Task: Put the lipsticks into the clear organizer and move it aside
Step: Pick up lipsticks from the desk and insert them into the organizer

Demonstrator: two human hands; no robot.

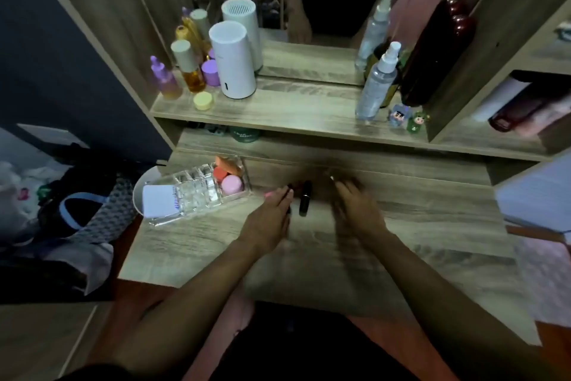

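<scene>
Lipsticks: one black tube (305,198) lies flat on the surface, just right of the left hand's fingertips, apart from the organizer. A 2nd dark tube (289,190) w/ a bit of red shows at the left fingertips, mostly hidden by the fingers. More than two? Can't tell.

Clear organizer (197,192) sits at the left end of the surface, tilted, its near-left corner close to the surface's left edge. Its small grid cells look empty. The bigger compartment at its right end holds orange, red and pink sponges (228,175). A white card (159,200) lies at its left end.

Progress, as I judge it: barely begun. No lipstick is in a slot yet, and the organizer isn't moved aside. Left to do: pick up each tube, drop it upright into a cell, then shift the organizer.

Left hand (272,220): palm down, fingers stretched over the 2nd tube, touching or nearly so; not clearly closed on it. Right hand (355,207): motion-blurred, fingers look loosely spread, nothing seen in it; grip can't be told for sure.

Room: the middle and right of the surface (417,210) are bare, so plenty of space to slide things that way. Left is tight, as a white round bowl (139,192) sits under or beside the organizer at the edge, w/ clothes (61,210) heaped below. Pushing further left risks a fall. The shelf (293,111) above overhangs the back, limiting lift height there.
</scene>
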